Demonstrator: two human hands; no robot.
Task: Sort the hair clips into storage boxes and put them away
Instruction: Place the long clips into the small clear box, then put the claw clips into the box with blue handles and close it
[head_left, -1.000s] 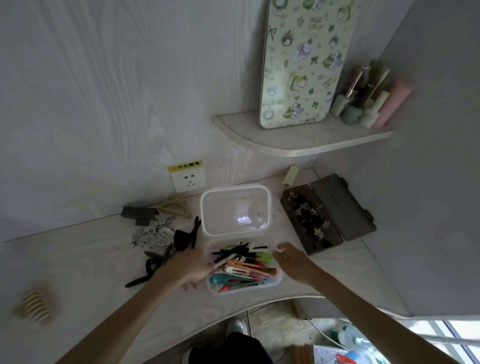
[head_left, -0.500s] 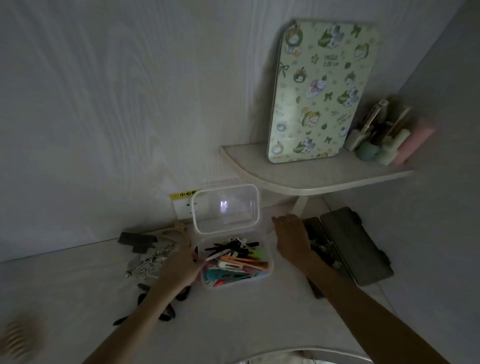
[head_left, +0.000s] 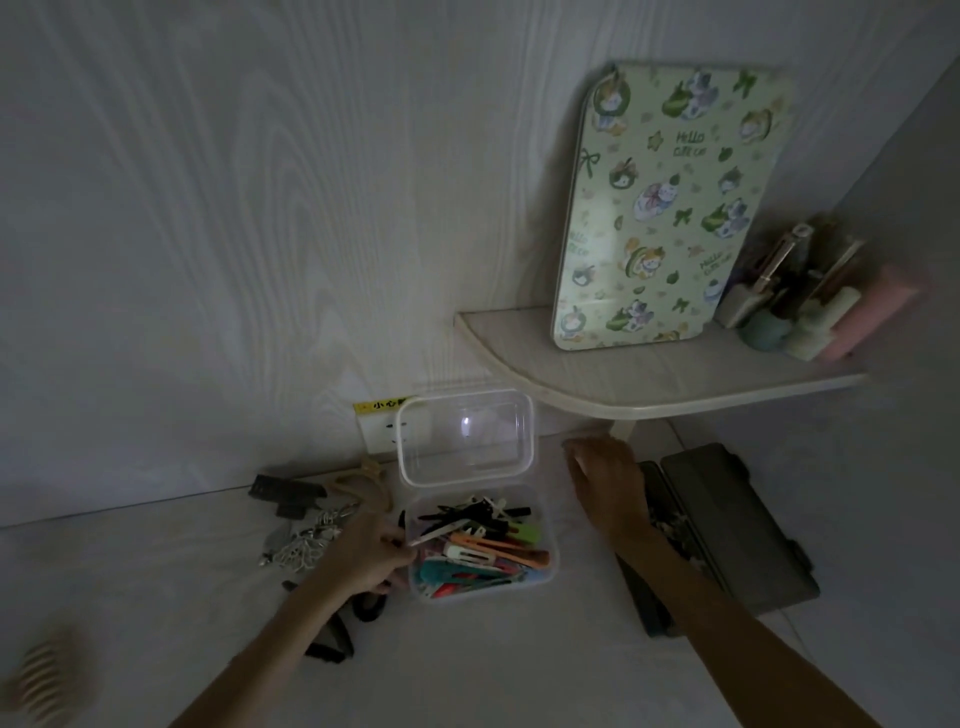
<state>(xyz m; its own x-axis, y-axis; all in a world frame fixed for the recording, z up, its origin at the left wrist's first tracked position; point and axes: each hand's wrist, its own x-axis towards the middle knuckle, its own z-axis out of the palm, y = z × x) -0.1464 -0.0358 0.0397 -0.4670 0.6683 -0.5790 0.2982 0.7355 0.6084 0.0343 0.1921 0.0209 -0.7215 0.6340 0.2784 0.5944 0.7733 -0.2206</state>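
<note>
hands (head_left: 363, 558) (head_left: 605, 480) flanking clear clip box (head_left: 480, 540)

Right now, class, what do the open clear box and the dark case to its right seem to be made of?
Clear box: likely glossy transparent plastic; the clips show through its walls, and its raised lid carries a bright glint.
Dark case: probably matte grey-brown plastic with moulded edges, though the dim light leaves this uncertain.

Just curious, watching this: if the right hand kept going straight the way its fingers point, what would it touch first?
The right hand points away from the person, toward the back wall under the corner shelf. Nothing shows between, so probably the wall first, maybe the shelf's support post; depth is hard to judge in this dim view.
</note>
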